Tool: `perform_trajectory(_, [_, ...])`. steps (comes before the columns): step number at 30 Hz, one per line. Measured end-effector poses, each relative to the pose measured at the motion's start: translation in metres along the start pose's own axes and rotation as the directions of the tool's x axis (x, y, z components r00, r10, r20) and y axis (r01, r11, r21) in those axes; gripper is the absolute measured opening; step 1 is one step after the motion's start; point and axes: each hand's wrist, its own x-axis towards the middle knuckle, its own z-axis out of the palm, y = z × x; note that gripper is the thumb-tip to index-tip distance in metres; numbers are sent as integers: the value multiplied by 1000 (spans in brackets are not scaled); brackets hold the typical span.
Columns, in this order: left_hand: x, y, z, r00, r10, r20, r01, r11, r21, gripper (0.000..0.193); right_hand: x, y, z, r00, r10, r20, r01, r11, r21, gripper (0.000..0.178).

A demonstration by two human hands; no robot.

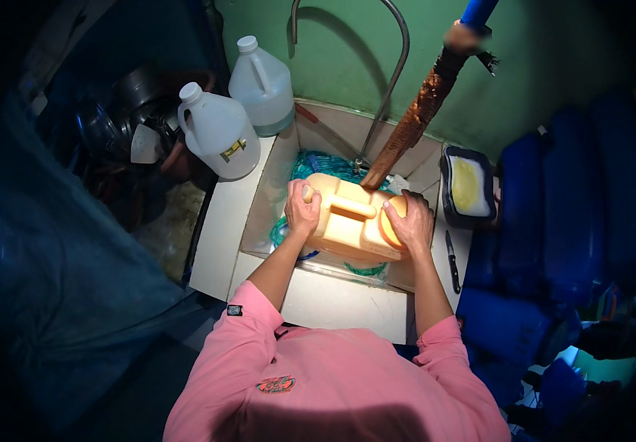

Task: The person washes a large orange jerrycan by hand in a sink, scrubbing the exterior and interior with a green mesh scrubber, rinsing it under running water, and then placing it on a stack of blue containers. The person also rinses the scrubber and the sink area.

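A pale orange plastic jerrycan point(347, 209), with a handle moulded across its top, lies in the tiled sink point(259, 221). My left hand point(302, 208) is closed round a small knob-like part at the jerrycan's left end. Over its right end, my right hand point(412, 222) grips the wide, round orange cap point(390, 222), thumb on top. Whether the cap is turning cannot be told. Coils of translucent green tubing or netting point(325, 163) show behind and beneath the jerrycan, partly hidden by it.
Two translucent jugs point(219, 138) stand on the left ledge. A bent metal tap point(405, 51) and a thick wooden pole point(414, 121) rise behind. On the right are a black tray point(489, 214) holding a yellow sponge point(467, 184), a knife point(453, 264) and blue containers point(572, 191).
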Motion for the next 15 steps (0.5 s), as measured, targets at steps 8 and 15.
perform_trajectory(8, [0, 2, -2, 999, 9, 44, -10, 1000, 24, 33, 5, 9, 4, 996, -55, -72, 70, 969, 236, 79])
perform_trajectory(15, [-5, 3, 0, 1000, 15, 6, -15, 1000, -13, 36, 108, -45, 56, 781, 11, 624, -311, 874, 374, 98])
